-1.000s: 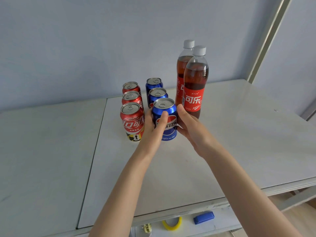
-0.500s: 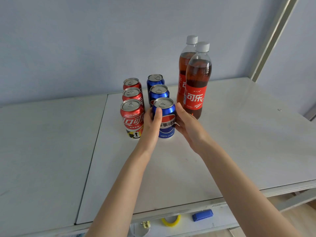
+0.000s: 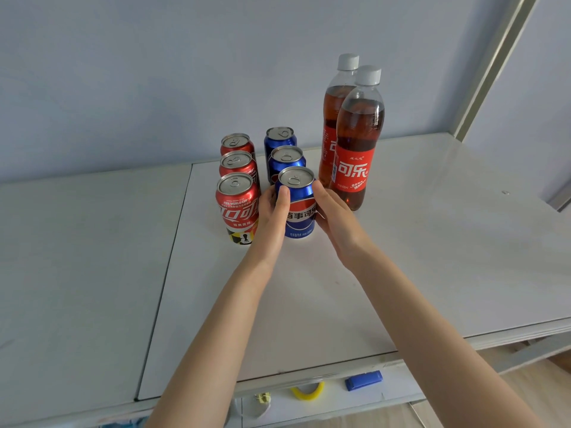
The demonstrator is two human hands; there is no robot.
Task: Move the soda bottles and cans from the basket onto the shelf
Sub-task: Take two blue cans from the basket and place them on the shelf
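Clasping the blue Pepsi can [image 3: 300, 208] mid-wall in left hand [image 3: 272, 219] and right hand [image 3: 335, 219], we judge it slick, weighty.

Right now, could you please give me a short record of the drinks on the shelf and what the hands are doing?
Red cans: three upright, in a row on the left
Blue cans: three upright, in a row beside the red
Bottles: two upright, right of the cans, one behind the other
Left hand: holds front blue can from the left
Right hand: holds the same can from the right
Basket: not in view
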